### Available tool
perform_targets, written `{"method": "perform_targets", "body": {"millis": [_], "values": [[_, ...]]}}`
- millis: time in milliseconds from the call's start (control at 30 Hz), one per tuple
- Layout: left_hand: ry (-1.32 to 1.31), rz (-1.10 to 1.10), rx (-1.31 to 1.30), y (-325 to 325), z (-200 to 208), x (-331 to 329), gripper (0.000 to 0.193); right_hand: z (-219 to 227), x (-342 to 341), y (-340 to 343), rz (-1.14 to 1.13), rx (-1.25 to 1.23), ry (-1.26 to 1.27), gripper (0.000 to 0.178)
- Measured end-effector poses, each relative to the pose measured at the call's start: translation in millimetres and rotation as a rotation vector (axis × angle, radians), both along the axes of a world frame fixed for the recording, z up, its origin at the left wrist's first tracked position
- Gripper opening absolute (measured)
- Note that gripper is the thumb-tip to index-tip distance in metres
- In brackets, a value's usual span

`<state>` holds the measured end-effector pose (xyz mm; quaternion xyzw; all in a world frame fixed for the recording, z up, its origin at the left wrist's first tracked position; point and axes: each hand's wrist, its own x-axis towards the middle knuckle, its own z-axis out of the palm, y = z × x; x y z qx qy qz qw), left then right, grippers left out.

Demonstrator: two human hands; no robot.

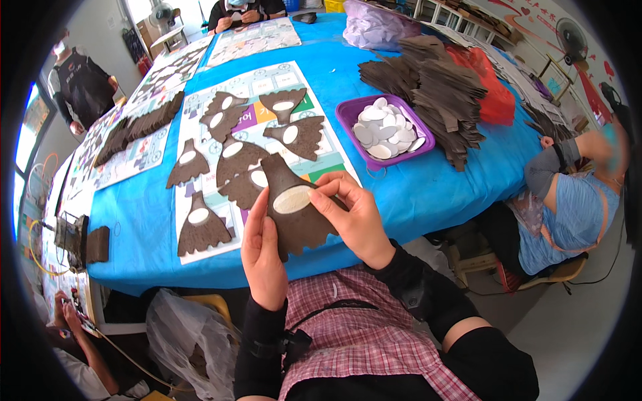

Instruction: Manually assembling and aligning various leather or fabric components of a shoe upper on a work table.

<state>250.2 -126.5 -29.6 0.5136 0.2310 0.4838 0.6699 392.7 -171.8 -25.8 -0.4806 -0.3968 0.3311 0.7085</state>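
Note:
In front of my chest I hold a dark brown, fan-shaped flat piece point(302, 232) with a narrow neck and a scalloped lower edge. A pale, rough-looking oval point(293, 200) lies across it below the neck. My left hand point(264, 260) grips the piece's left edge, thumb in front. My right hand point(356, 219) pinches its right side, the thumb at the oval's right end and the fingers partly hidden behind. Beyond my hands, several similar brown pieces with white ovals point(198, 215) lie on a printed sheet point(264, 75), some overlapping.
On the blue-covered table point(321, 53) stands a purple basket point(344, 115) of white ovals. To its right are piled brown pieces point(438, 93) and a red bag point(495, 87). A brown stack point(140, 127) lies at left. Other people work around the table.

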Motion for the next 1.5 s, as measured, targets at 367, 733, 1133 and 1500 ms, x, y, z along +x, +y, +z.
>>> {"method": "perform_targets", "body": {"millis": [367,733,1133,1500], "values": [[0.025,0.152,-0.076,-4.9,-2.8,-2.9,0.035,-5.7,-15.3,-10.8,-0.244,0.084,-0.379,0.012],[0.091,0.168,-0.010,1.6,-11.4,-0.5,0.032,-18.2,-0.1,-7.1,-0.233,0.115,-0.338,0.017],[0.134,0.127,-0.005,2.3,-12.0,-6.4,0.032,7.2,15.8,-16.4,0.155,-0.088,0.048,0.019],[0.124,-0.165,-0.122,-1.0,-9.4,-11.5,0.035,9.7,25.6,-23.9,0.159,-0.220,-0.149,0.012]]}}
